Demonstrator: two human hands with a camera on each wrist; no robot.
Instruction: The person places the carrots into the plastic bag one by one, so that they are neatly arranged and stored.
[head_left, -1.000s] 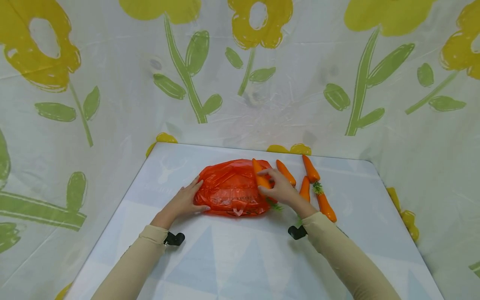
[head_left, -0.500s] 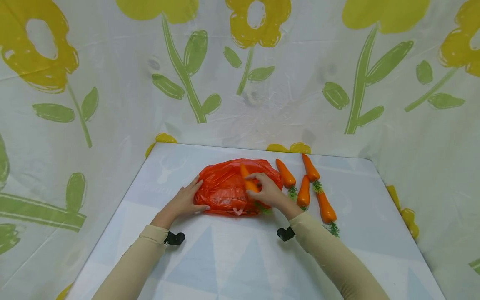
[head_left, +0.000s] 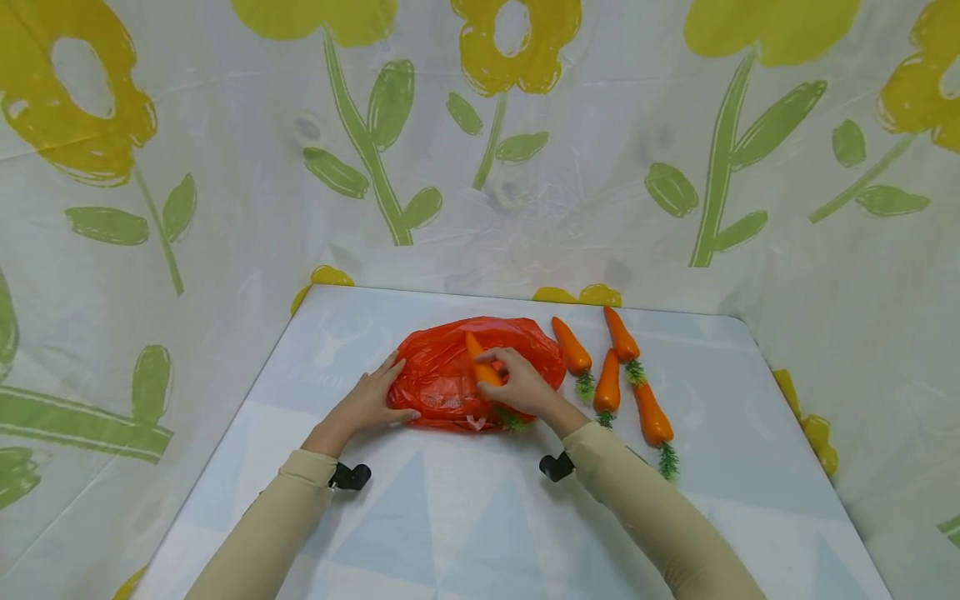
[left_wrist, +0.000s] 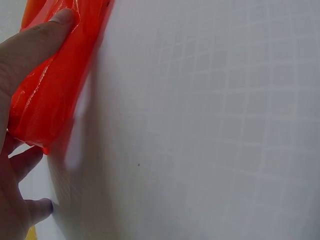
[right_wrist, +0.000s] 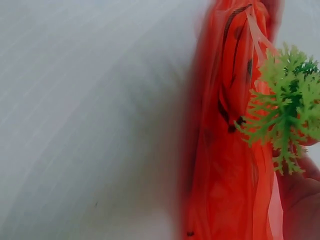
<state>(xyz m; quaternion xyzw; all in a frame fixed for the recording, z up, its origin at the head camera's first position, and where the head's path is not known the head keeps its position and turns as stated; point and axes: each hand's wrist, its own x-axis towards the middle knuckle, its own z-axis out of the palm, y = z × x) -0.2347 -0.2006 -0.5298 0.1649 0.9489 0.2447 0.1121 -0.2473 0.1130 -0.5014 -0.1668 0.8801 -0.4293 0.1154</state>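
A crinkled red plastic bag [head_left: 431, 350] lies near the middle of the table, with pale print on its front. My left hand [head_left: 366, 404] rests against its left end, fingers spread; in the left wrist view the thumb [left_wrist: 37, 47] lies straight along the red plastic. Over the bag, my right hand [head_left: 525, 387] pinches an orange carrot [head_left: 483, 365] between thumb and fingers, its tip pointing away from me. The carrot's green leaves [right_wrist: 287, 107] hang out below the hand in the right wrist view. Dark curved lines show in the red plastic there.
Several more carrots with green tops lie right of the bag: one beside it [head_left: 572, 346], one at the back [head_left: 621, 335], one nearer [head_left: 607, 383], one further right [head_left: 652, 417]. A flower-printed curtain [head_left: 570, 208] surrounds the pale table [head_left: 480, 533].
My right hand has carried the carrot leftward from the bag's right side to nearer its middle. The left hand and the bag have stayed in place.
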